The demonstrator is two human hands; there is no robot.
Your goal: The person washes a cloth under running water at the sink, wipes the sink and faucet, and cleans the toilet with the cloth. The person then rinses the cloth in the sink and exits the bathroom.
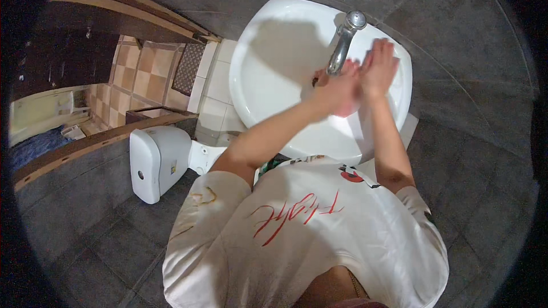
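Over the white ceramic washbasin (267,107), my left hand (341,92) is just below the spout of the chrome faucet (342,47). It is motion-blurred, and the spout covers part of its fingers. My right hand (380,68) is close against it on the right, with fingers extended towards the wall and no object visible in it. Blur hides exactly where the two hands touch. Whether water runs from the spout cannot be seen. A small dark spot shows beside my left hand; what it is cannot be told.
A white toilet (160,164) stands left of the basin. Dark grey tiled wall (454,38) rises behind the basin. At left, a doorway with a wooden frame (102,147) opens onto checkered floor tiles (147,66) with a patterned mat (188,68). My white shirt (299,231) is near the basin's front rim.
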